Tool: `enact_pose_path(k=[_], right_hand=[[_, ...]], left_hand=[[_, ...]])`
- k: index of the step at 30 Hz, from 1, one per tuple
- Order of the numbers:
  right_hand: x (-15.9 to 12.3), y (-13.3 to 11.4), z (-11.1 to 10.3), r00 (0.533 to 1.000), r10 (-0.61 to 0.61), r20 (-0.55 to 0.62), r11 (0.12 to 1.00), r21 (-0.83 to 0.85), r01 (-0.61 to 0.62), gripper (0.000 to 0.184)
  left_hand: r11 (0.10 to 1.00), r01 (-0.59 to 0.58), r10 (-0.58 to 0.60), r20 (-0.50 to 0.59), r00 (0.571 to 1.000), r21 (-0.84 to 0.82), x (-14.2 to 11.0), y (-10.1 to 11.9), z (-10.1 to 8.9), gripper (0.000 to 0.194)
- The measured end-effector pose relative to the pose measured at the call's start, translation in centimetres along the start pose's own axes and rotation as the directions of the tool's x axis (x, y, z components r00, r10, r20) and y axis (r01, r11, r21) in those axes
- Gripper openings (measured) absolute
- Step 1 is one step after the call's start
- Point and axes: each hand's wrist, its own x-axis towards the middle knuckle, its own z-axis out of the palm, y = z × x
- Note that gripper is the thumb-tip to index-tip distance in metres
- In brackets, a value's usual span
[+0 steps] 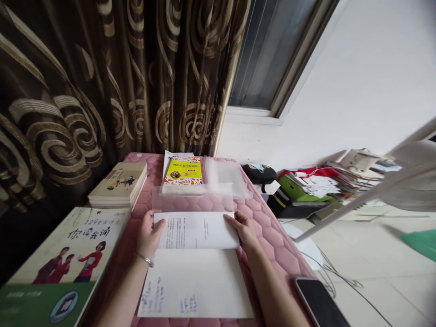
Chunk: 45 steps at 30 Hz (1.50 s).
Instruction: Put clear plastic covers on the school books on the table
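Note:
A book [200, 281] lies open before me, its near white page carrying blue handwriting. Its far part is a narrower printed page [195, 230], raised slightly. Beyond that page stretches a clear plastic book cover [190, 197]; how far it wraps the book I cannot tell. My left hand [150, 231] grips the left edge of the printed page, thumb on top and fingers underneath. At the opposite edge, my right hand [242, 229] pinches in the same way. A yellow-and-orange book [185, 170] rests just past the plastic, beside more clear plastic covers [231, 177].
Pink quilted padding [269, 227] covers the surface. On the left are a large green-and-white book [68, 263] and a stack of beige books [119, 181]. A phone [320, 302] lies at the right edge. A white lamp pole [340, 204] stands beyond, with cables on the floor.

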Motion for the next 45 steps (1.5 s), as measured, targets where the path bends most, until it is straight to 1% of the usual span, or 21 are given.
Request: enact_pose_path(k=[6, 12, 16, 20, 25, 29, 32, 35, 37, 41, 45], right_hand=[[0.3, 0.4, -0.2, 0.998, -0.062, -0.030, 0.996, -0.060, 0.060, 0.035], [0.4, 0.5, -0.2, 0.996, -0.085, -0.020, 0.995, -0.053, 0.084, 0.037], [0.5, 0.7, -0.4, 0.993, -0.111, -0.024, 0.991, -0.076, 0.109, 0.034], [0.6, 0.9, -0.4, 0.992, -0.120, -0.042, 0.987, -0.114, 0.114, 0.035], [0.5, 0.5, -0.1, 0.986, -0.154, -0.057, 0.980, -0.136, 0.145, 0.036], [0.1, -0.2, 0.1, 0.991, -0.127, -0.029, 0.981, -0.151, 0.122, 0.035], [-0.2, -0.4, 0.1, 0.995, -0.104, 0.004, 0.975, -0.195, 0.103, 0.034], [0.0, -0.1, -0.1, 0.994, -0.105, -0.012, 0.967, -0.236, 0.099, 0.035], [0.2, 0.3, -0.2, 0.994, -0.106, -0.024, 0.967, -0.234, 0.097, 0.037], [0.6, 1.0, -0.5, 0.992, -0.123, -0.040, 0.964, -0.244, 0.110, 0.041], [0.4, 0.3, -0.2, 0.992, -0.123, -0.039, 0.955, -0.274, 0.108, 0.042]], left_hand=[[0.999, 0.022, -0.021, 0.041, 0.999, -0.042, 0.0, 0.3, 0.0, 0.047], [0.999, 0.020, -0.018, 0.064, 0.998, -0.041, 0.0, 0.0, -0.1, 0.049], [0.998, 0.039, -0.035, 0.060, 0.998, -0.055, -0.1, 0.2, 0.0, 0.049], [0.999, 0.035, -0.034, 0.048, 0.998, -0.038, -0.1, 0.2, -0.1, 0.049], [0.998, 0.048, -0.047, 0.026, 0.999, -0.050, 0.2, -0.1, -0.1, 0.050], [0.996, 0.052, -0.052, 0.005, 0.999, -0.069, 0.4, -0.4, 0.0, 0.049], [0.995, 0.064, -0.064, -0.003, 0.998, -0.071, 0.4, -0.5, 0.0, 0.049], [0.997, 0.062, -0.063, -0.014, 0.998, -0.039, 0.3, -0.5, -0.1, 0.047], [0.998, 0.051, -0.052, -0.020, 0.998, -0.020, 0.2, -0.4, -0.2, 0.045], [0.997, 0.068, -0.068, 0.007, 0.998, -0.038, 0.0, 0.0, -0.4, 0.044], [0.997, 0.062, -0.061, 0.018, 0.998, -0.042, 0.3, -0.3, -0.4, 0.046]])
